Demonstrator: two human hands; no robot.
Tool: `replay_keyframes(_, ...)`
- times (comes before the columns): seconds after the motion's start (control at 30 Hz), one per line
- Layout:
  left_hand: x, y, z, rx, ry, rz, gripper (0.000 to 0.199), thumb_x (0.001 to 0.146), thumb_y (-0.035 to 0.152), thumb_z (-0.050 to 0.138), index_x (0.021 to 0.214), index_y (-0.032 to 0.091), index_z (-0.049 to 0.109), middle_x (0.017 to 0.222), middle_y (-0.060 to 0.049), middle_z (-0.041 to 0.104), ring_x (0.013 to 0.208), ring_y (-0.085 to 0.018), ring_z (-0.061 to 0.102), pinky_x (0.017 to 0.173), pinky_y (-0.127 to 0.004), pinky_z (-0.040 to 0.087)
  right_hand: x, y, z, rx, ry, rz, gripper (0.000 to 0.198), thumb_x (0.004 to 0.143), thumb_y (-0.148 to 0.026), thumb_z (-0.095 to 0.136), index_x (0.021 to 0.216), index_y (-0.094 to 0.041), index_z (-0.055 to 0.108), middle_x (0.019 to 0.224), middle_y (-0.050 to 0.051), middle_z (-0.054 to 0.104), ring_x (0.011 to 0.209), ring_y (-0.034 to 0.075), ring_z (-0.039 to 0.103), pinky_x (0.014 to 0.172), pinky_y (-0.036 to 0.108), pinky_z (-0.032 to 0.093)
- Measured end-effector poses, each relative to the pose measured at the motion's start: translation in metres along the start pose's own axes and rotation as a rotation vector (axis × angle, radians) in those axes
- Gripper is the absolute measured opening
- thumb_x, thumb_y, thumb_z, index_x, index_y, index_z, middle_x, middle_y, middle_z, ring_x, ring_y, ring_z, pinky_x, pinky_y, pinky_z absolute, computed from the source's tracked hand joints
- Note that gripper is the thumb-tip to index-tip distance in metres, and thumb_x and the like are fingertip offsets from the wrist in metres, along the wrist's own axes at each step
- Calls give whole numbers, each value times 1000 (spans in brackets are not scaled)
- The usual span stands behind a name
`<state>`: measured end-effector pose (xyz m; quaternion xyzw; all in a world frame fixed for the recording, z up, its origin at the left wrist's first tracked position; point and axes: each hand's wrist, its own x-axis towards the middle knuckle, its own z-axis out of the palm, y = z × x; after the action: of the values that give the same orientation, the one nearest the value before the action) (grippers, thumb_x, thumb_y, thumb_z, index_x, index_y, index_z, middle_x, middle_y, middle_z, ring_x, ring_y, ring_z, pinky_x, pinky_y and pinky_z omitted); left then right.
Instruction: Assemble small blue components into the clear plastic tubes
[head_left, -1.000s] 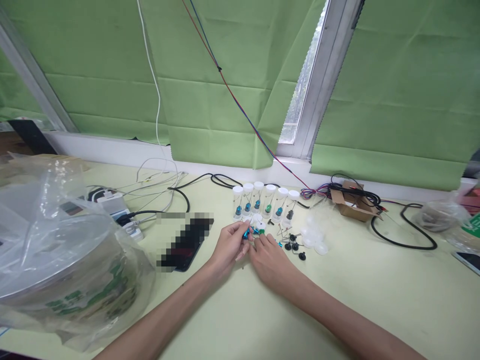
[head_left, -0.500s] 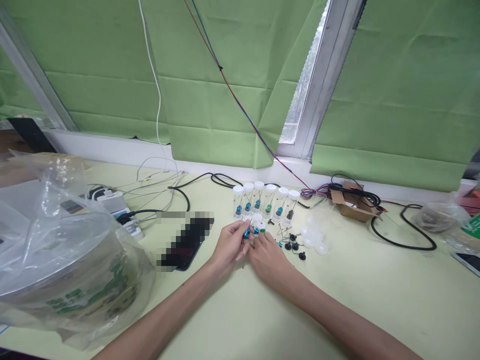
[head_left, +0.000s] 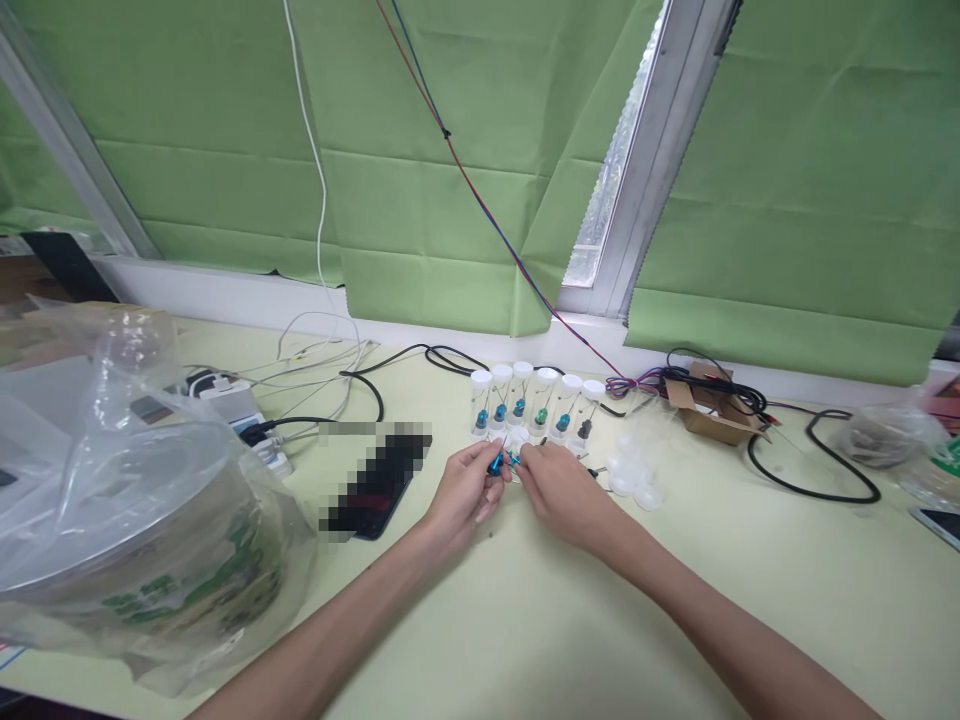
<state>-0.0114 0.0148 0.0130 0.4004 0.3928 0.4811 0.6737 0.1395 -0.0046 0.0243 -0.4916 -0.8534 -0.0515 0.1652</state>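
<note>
My left hand is closed in a pinch around a small shiny blue metallic part, with a thin pin sticking up near it. Close beside it, my right hand has its fingers pinched together at another small blue piece; whether it grips that piece is hard to see. Behind both hands stands a row of clear vials with white caps, each holding a small blue, green or dark part. Loose white caps lie in front of the vials. A black part shows past my right hand, which covers others.
Clear round pieces lie right of my hands. A blurred-out phone is to the left, near a big plastic-wrapped tub. Cables and a small cardboard box sit along the back, with a power strip at left.
My right hand has shifted right and up a little, its fingertips now pinched near the blue piece, and it covers most of the black parts. My left hand keeps the blue part.
</note>
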Motion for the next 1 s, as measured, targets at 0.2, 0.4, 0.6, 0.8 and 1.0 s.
replay_keyframes(0.2, 1, -7, 0, -47, -48, -22, 25, 86, 34, 60, 74, 12, 58, 61, 0, 59, 29, 0, 33, 28, -14, 17, 3, 3, -2, 415, 257, 47, 20, 98, -18, 40, 80, -20, 49, 73, 0, 58, 64, 14, 52, 59, 24, 38)
replay_keyframes(0.4, -2, -7, 6, -146, -28, -181, 21, 90, 24, 53, 73, 12, 57, 57, 2, 55, 29, 0, 31, 26, -13, 20, 2, 1, 10, 503, 372, 5, 19, 97, -17, 44, 81, -18, 55, 74, 1, 61, 64, 13, 54, 61, 23, 40)
replay_keyframes(0.6, -7, -2, 11, -222, -37, -295, 26, 92, 17, 45, 67, 13, 53, 49, 3, 49, 26, -1, 27, 25, -12, 20, -2, 3, 17, 430, 364, -58, 22, 99, -20, 41, 86, -18, 59, 81, 4, 64, 70, 14, 58, 66, 25, 44)
replay_keyframes(0.8, -8, -3, 12, -240, -49, -288, 27, 91, 16, 43, 66, 14, 52, 45, 4, 46, 24, -1, 25, 25, -12, 20, -6, 5, 22, 429, 391, -86, 23, 99, -21, 44, 87, -18, 63, 76, 3, 65, 68, 14, 60, 64, 25, 44)
replay_keyframes(1.0, -7, -6, 11, -270, -78, -271, 26, 92, 16, 43, 69, 13, 54, 50, 3, 49, 26, -1, 26, 24, -12, 19, -5, 5, 23, 528, 423, -77, 21, 97, -23, 48, 86, -19, 66, 72, 2, 67, 65, 13, 61, 63, 23, 45)
